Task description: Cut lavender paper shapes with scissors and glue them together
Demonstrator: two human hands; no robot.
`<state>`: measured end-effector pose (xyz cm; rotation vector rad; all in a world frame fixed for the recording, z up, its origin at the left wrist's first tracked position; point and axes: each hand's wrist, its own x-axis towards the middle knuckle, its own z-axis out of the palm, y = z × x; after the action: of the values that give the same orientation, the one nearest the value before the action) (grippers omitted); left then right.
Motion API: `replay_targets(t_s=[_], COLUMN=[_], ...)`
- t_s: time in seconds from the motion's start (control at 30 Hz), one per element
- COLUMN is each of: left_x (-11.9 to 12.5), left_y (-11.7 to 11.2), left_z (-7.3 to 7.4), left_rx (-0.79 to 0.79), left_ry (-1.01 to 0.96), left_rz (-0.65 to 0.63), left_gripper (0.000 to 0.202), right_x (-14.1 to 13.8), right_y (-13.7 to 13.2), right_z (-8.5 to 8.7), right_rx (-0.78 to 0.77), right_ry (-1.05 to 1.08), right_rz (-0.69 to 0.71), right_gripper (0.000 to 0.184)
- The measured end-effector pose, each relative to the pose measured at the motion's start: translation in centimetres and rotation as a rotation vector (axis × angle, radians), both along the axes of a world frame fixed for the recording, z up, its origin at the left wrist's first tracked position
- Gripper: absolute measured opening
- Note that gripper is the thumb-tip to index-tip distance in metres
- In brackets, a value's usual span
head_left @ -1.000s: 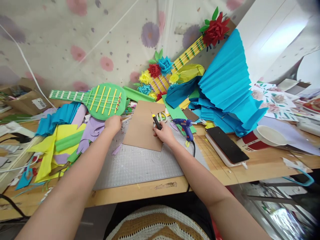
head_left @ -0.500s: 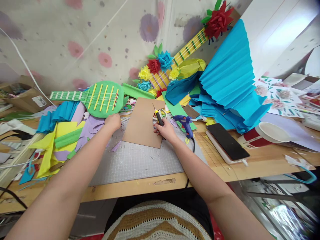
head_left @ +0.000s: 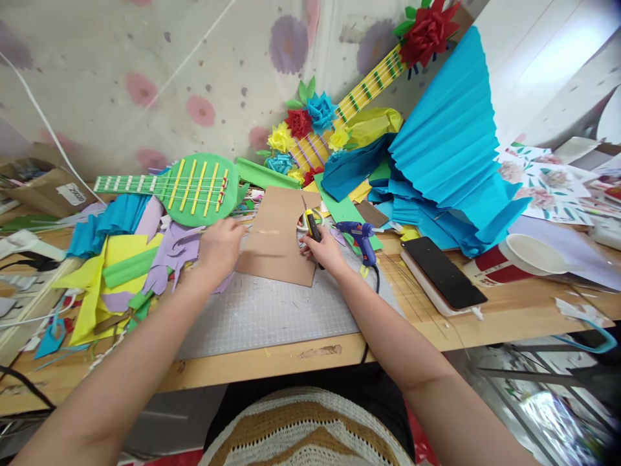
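Note:
My right hand [head_left: 325, 251] grips a yellow-and-black utility knife [head_left: 312, 224], its blade pointing up over the right edge of a brown cardboard sheet [head_left: 277, 237]. The sheet lies on a grey cutting mat [head_left: 272, 310]. My left hand [head_left: 219, 244] is at the cardboard's left edge, blurred by motion, with a thin pale stick [head_left: 264, 231] reaching from it across the sheet. A green paper guitar [head_left: 194, 186] lies just behind the left hand. A blue glue gun [head_left: 358, 234] sits right of the knife hand.
Piles of coloured paper scraps [head_left: 121, 259] cover the left of the wooden table [head_left: 509, 304]. A flowered paper guitar [head_left: 334, 123] and a blue pleated fan [head_left: 446, 149] lean at the back. A black phone [head_left: 442, 272] and a red cup [head_left: 514, 259] sit at right.
My left hand has moved down and right from the green guitar onto the cardboard's left edge. The right hand with the knife has barely shifted.

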<state>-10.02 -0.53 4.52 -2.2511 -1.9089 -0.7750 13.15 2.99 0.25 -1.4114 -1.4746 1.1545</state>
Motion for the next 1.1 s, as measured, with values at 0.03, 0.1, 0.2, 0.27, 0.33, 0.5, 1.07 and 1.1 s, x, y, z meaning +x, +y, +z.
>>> replay_targets(t_s=[0.03,0.1,0.2,0.27,0.33,0.5,1.07,1.1], left_x=[1.2,3.5,5.8,6.3,6.2,4.9,5.2,5.1], left_y=[-0.6,-1.4,-1.9,-1.9,-1.8,-1.4,-5.0,-5.0], left_z=[-0.5,-1.8,-3.8,-4.7,-5.3,-5.6,-4.8,-4.8], left_rx=[0.003,0.01,0.052,0.082,0.093,0.035,0.032,0.02], left_ry=[0.093,0.216,0.324,0.313,0.253,-0.009,0.157,0.148], left_rz=[-0.109,-0.292,-0.449,-0.445,-0.427,-0.45,-0.32,-0.323], left_gripper=[0.023,0.024,0.023,0.023,0.024,0.023,0.029,0.029], right_x=[0.1,0.4,1.0,1.5,1.9,2.6,2.7,2.7], right_y=[0.0,0.0,-0.1,-0.4,-0.6,-0.8,-1.3,-1.2], right_z=[0.1,0.4,1.2,1.6,1.9,2.0,3.6,3.5], right_rx=[0.026,0.078,0.087,0.066,0.06,0.0,-0.011,0.004], right_ry=[-0.021,-0.08,-0.167,-0.208,-0.223,-0.343,-0.644,-0.622], right_rz=[-0.015,-0.037,0.019,0.136,0.294,0.499,0.511,0.51], right_gripper=[0.017,0.017,0.017,0.02,0.026,0.03,0.027,0.027])
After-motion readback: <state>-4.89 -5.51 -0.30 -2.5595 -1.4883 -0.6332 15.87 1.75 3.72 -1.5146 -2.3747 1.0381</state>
